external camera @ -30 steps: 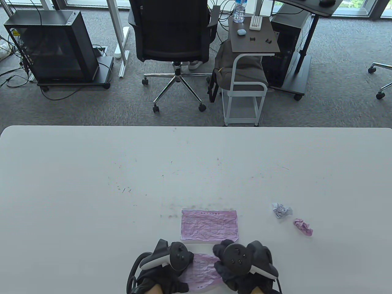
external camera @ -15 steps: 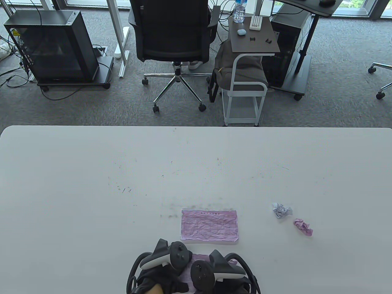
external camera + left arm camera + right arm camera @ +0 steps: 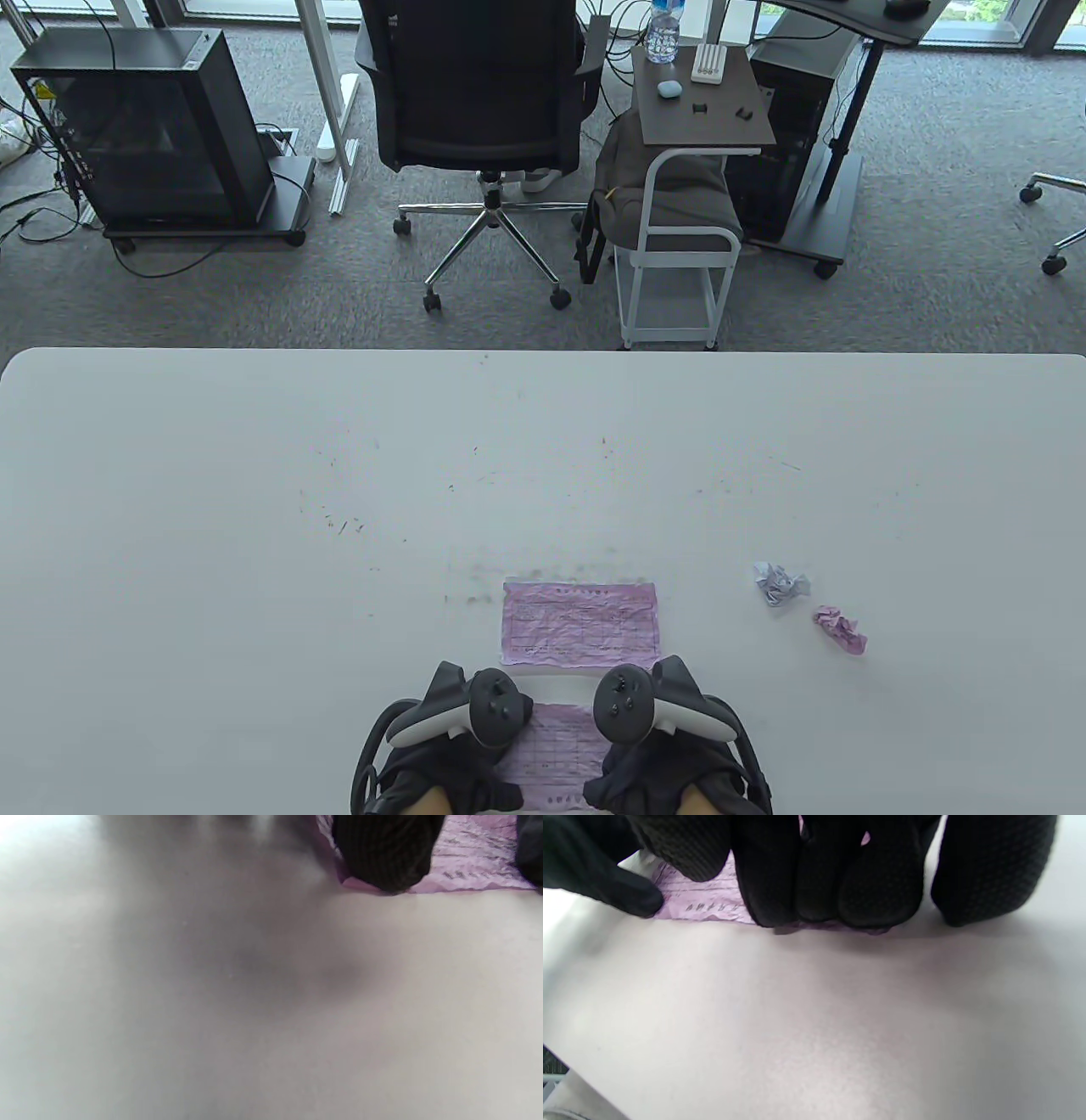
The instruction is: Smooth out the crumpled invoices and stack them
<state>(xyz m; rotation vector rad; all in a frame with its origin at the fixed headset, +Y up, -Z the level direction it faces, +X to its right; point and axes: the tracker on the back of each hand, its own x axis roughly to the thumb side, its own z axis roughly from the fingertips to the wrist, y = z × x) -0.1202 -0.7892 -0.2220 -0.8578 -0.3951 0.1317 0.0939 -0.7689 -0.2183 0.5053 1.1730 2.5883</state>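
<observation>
- Table view: left hand (image 3: 462, 747) and right hand (image 3: 657, 747) rest on a pink invoice (image 3: 556, 747) at the white table's (image 3: 254, 509) 6 o'clock edge; a flattened invoice (image 3: 580, 621) lies just beyond, two crumpled balls (image 3: 781, 583) toward 3 o'clock.
- Left wrist view: one fingertip (image 3: 384, 853) presses the sheet; hand shape unclear.
- Right wrist view: straight fingers (image 3: 814, 870) press the paper flat.

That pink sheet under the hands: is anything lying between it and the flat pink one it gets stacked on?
Nothing visible: only bare table separates the pink sheet from the flat sheet. The two crumpled balls lie off to the right.
</observation>
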